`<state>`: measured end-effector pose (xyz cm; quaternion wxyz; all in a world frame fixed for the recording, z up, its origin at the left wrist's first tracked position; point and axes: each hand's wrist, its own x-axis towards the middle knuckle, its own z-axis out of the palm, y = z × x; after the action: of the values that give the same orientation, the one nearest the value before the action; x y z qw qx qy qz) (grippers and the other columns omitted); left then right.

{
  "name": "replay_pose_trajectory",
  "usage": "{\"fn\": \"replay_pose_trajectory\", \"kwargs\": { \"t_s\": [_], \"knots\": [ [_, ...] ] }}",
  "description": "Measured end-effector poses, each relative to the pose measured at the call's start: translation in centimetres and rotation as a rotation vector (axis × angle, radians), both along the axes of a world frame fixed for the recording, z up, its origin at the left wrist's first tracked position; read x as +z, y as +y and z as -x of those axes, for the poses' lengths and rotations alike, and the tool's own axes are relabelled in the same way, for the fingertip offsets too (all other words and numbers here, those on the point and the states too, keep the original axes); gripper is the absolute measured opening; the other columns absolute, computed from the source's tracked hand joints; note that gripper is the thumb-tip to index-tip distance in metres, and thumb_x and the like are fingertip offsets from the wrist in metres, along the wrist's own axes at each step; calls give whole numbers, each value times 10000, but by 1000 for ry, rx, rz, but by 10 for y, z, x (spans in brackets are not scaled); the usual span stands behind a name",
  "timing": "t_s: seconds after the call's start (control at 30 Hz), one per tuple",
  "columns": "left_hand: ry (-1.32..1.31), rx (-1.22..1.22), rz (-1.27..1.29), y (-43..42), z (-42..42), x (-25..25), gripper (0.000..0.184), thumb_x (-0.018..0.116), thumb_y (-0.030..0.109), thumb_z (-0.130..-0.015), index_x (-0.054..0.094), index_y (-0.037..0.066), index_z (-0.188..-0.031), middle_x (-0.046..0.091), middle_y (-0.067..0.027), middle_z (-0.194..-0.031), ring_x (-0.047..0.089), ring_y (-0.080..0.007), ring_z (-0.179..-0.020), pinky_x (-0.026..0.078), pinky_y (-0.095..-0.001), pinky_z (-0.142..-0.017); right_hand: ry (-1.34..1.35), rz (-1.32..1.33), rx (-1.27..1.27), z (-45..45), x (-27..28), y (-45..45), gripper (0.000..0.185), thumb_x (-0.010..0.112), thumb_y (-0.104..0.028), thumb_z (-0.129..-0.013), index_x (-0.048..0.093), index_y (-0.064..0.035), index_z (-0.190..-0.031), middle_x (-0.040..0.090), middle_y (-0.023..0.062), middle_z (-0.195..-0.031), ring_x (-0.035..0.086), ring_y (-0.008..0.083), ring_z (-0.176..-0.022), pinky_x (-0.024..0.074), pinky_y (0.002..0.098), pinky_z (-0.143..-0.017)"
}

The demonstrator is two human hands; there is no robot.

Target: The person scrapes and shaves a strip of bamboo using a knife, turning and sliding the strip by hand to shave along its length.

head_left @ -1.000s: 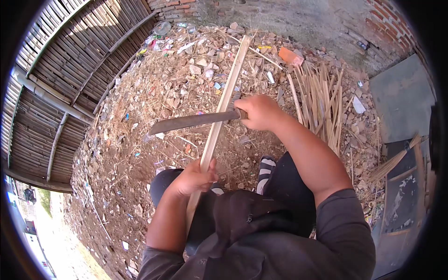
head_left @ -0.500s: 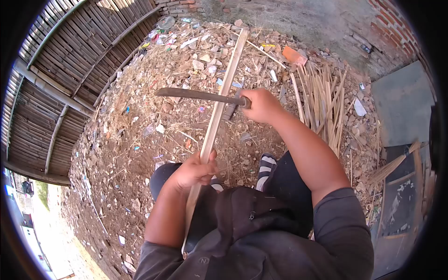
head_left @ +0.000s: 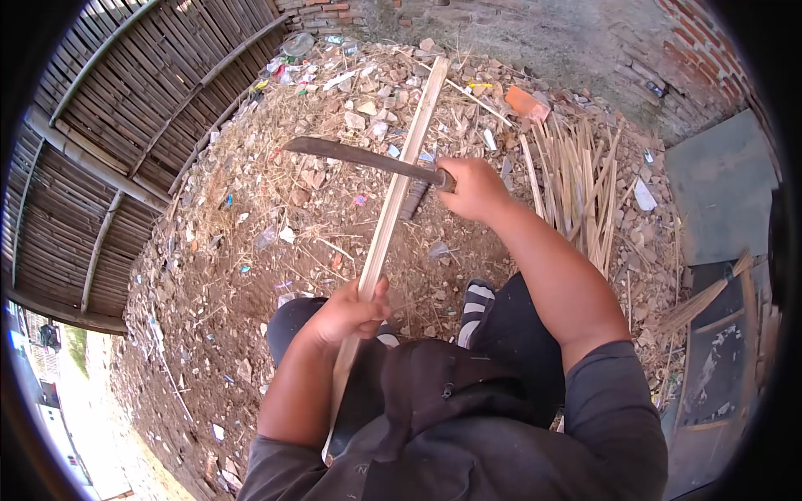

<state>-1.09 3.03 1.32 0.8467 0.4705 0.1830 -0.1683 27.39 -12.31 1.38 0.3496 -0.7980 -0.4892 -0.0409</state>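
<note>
My left hand is wrapped round the lower part of a long pale wooden strip, which slants up and away over the ground. In my right hand is the handle of a machete, its dark blade pointing left and lying across the upper half of the strip. A dark ridged object shows just below the blade near the handle, beside the strip. The strip's lower end passes beneath my left wrist beside my leg.
A pile of thin split strips lies on the rubble at the right, by an orange brick. A bamboo fence stands at the left, a brick wall at the back, grey panels at the right.
The machete has moved up the strip from its position one second ago, and its blade tip now angles up to the left. My left hand keeps its hold on the strip.
</note>
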Motion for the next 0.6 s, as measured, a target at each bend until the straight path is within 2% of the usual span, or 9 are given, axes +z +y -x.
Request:
{"fn": "replay_pose_trajectory", "kwargs": {
  "t_s": [0.1,0.2,0.23,0.33,0.43,0.53,0.6],
  "knots": [
    [7,0,15,-5,-2,5,353,609,-77,-833,459,182,-1019,437,55,-726,349,-48,-503,240,-237,-453,-258,122,180,10,14,-5,231,745,-146,-768,669,-75,-975,652,161,-731,669,374,-712,499,446,-630],
    [28,-8,13,-8,0,6,341,616,-69,-846,462,181,-1021,434,55,-724,347,-49,-504,239,-237,-455,29,88,-32,-5,8,-2,185,735,-188,-788,672,-89,-932,686,143,-779,691,364,-758,539,467,-653],
    [35,-13,5,-8,-2,5,340,618,-68,-849,461,181,-1020,432,55,-723,346,-49,-505,238,-238,-456,215,29,-83,-13,6,-1,157,736,-193,-788,649,-100,-880,686,133,-794,691,345,-760,530,465,-651],
    [41,-24,-13,-8,-4,3,339,624,-65,-855,457,181,-1016,424,55,-717,344,-49,-505,233,-241,-457,74,41,-111,-14,3,-7,154,735,-185,-791,643,-93,-873,685,132,-792,687,345,-750,523,470,-668],
    [14,-41,-4,-10,-2,8,345,627,-67,-854,446,183,-1007,414,56,-708,342,-50,-500,226,-246,-455,-124,123,99,-11,9,-15,186,734,-184,-797,675,-83,-941,691,138,-809,687,356,-773,528,471,-700],
    [-2,-62,19,-15,-1,10,352,627,-72,-849,434,182,-997,407,55,-702,340,-52,-494,221,-250,-451,-83,104,23,-18,9,-16,184,733,-182,-787,665,-97,-935,681,124,-794,688,355,-790,536,470,-705],
    [21,-55,-4,-15,-1,8,356,627,-76,-847,429,180,-993,405,54,-701,337,-53,-490,218,-251,-447,124,26,-88,-26,-1,-13,177,732,-186,-779,659,-109,-920,674,112,-786,688,345,-796,535,466,-696]
  ]
}}
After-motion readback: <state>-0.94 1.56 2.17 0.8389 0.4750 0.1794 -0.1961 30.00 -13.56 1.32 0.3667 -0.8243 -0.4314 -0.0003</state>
